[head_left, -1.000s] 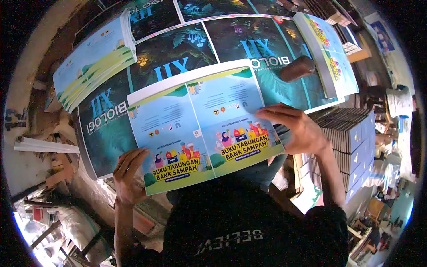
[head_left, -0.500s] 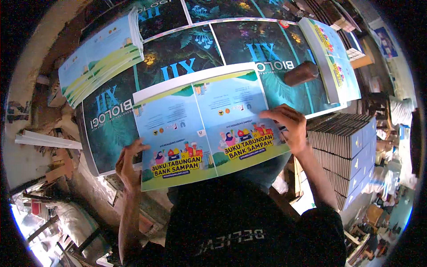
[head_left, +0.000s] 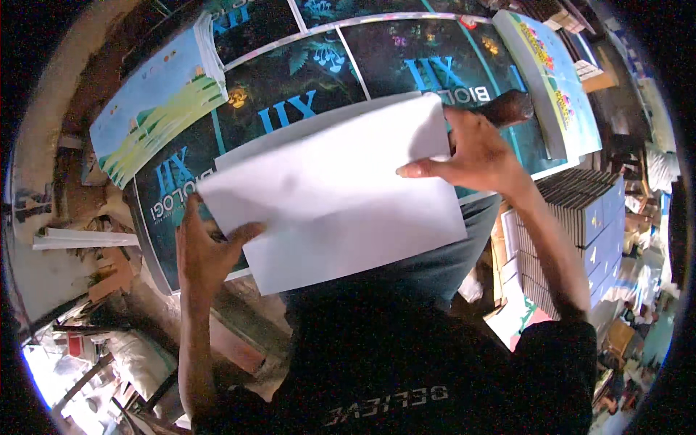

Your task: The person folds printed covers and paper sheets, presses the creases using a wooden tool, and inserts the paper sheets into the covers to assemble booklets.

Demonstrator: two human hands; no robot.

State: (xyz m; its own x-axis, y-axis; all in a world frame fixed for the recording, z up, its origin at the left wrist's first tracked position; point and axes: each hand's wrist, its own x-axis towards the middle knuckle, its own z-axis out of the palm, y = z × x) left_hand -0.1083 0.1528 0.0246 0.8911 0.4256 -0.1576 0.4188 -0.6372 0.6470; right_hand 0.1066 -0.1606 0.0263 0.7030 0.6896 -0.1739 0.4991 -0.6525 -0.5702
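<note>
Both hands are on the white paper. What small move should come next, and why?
I'd probably ease the left hand and right hand gently apart to flatten the white paper: they hold it at opposite sides, and its surface looks bent, with uneven shading and a stepped left edge.

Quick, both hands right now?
Left hand: closed, holding the white sheet at its left edge.
Right hand: closed, holding the same sheet at its right edge, thumb on top.
</note>
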